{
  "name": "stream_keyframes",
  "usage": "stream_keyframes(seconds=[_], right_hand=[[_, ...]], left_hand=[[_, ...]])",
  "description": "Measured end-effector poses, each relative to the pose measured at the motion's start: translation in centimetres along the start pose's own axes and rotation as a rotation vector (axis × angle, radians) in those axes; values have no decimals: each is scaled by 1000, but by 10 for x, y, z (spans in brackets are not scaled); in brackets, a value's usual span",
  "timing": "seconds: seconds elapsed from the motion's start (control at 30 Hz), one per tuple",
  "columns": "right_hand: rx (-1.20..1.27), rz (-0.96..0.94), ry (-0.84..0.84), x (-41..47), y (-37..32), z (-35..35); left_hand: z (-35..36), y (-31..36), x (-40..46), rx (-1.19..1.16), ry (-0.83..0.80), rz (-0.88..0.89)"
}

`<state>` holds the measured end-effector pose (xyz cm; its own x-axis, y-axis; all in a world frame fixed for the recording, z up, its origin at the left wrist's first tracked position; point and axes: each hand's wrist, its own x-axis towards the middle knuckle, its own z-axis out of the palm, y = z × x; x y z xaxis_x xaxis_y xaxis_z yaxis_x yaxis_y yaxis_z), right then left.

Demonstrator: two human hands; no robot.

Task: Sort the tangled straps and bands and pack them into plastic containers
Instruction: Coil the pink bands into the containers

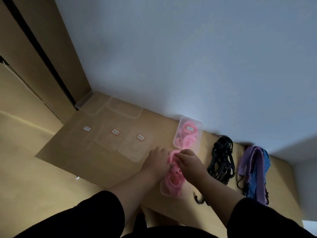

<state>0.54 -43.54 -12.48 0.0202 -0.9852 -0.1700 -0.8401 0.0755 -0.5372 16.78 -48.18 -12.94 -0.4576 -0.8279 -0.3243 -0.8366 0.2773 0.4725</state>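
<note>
Both hands meet over a pink band (172, 158) at the middle of the cardboard sheet. My left hand (157, 160) and my right hand (188, 161) are both closed on it. The band hangs into a clear plastic container (163, 189) that holds more pink bands (173, 182). A second clear container (199, 134) with pink bands stands behind, near the wall. To the right lie a tangle of black straps (221, 162) and a pile of purple and blue bands (253, 170).
Three clear lids with small labels (140, 137) lie flat to the left on the cardboard (72, 152). More clear containers (123, 109) sit at the back by the wall. A black hook (199, 200) lies near my right forearm. A wooden panel rises at left.
</note>
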Motion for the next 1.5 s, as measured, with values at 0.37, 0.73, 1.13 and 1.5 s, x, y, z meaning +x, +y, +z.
stream_keyframes(seconds=[0.37,0.73,1.13,1.5], right_hand=[[-186,-44,-23,-18,14,19],[-477,-218,-276,-7,25,12],[-509,-201,-361,-27,32,9],[-560,-122,-399,-17,28,23]], left_hand=[[12,5,-2,322,-61,188],[27,5,2,445,-85,136],[28,-3,3,354,-8,167],[30,-58,-5,78,269,276]])
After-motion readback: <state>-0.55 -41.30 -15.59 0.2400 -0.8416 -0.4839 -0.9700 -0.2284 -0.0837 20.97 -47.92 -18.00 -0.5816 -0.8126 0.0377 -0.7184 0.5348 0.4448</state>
